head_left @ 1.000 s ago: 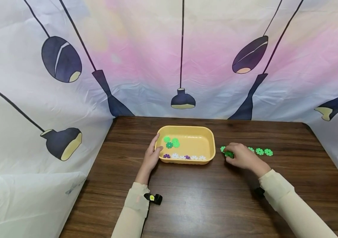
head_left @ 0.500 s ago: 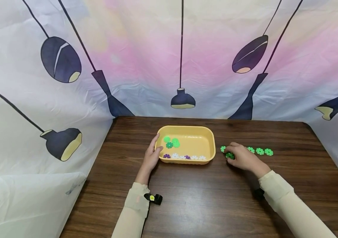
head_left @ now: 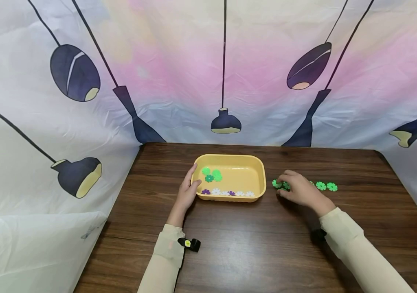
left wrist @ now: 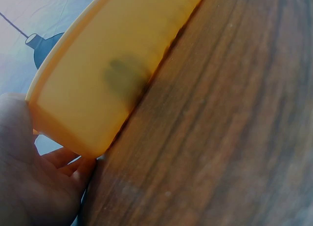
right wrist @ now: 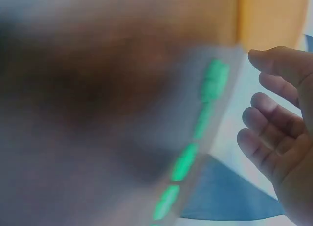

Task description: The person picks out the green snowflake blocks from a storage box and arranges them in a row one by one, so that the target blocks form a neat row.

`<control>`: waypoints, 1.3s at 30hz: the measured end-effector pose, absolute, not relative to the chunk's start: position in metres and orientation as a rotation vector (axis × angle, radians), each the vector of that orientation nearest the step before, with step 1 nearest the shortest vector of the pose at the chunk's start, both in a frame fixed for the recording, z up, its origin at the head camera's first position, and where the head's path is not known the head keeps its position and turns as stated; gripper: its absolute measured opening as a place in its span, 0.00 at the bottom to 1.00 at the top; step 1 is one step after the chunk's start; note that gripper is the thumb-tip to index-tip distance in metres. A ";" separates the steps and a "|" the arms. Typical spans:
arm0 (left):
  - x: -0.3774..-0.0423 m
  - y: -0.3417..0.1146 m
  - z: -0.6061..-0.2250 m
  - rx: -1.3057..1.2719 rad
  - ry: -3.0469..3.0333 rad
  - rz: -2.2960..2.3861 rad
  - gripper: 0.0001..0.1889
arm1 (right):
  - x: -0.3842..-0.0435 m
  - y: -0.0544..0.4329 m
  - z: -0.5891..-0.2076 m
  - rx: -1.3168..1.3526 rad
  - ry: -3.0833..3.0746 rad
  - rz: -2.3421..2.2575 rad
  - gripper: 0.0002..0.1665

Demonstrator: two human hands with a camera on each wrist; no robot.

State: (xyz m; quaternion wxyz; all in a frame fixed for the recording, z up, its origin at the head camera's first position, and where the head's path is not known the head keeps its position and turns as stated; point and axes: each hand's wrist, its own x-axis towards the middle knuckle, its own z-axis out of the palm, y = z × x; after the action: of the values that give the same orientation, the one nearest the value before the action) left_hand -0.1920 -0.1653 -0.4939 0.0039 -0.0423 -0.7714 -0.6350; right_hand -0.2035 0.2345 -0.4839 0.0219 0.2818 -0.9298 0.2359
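Release appears complete at the right hand point(head_left: 300, 190): its fingertips, which pinched a dark green flower-shaped piece point(head_left: 286, 186) a moment ago, now stand apart and hold nothing. That piece lies just by the fingertips on the wooden table point(head_left: 252, 244), so it seems to be set into the row. Past the fingertips, toward the yellow tray point(head_left: 262, 177), is a light green piece point(head_left: 276, 184); more light green pieces point(head_left: 320, 186) lie beyond the knuckles. The left hand point(head_left: 187, 191) grips one end of the tray, with loose green pieces point(head_left: 217, 175) inside near its thumb.

The head view loses the row's middle behind the right hand; the right wrist view shows a blurred green line beside the fingers. Only the left wrist view shows a dark patch point(left wrist: 127, 77) through the tray's outer wall.
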 end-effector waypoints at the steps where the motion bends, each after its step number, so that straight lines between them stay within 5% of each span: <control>1: -0.195 -0.166 -0.498 -0.133 -2.416 -1.992 0.32 | -0.205 0.232 -0.479 0.863 -2.876 0.749 0.11; 13: -0.209 -0.171 -0.532 -0.161 -2.399 -1.960 0.33 | -0.223 0.181 -0.449 0.982 -2.794 0.691 0.12; 39: -0.208 -0.171 -0.530 -0.129 -2.432 -1.938 0.33 | -0.252 0.056 -0.485 1.126 -3.002 0.688 0.19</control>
State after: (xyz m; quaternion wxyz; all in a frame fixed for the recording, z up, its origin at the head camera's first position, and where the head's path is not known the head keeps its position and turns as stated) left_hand -0.2077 -0.1708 -0.5301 0.0144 -0.0413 -0.7812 -0.6227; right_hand -0.2524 0.0559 -0.4849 -0.0688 0.3425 -0.9133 0.2094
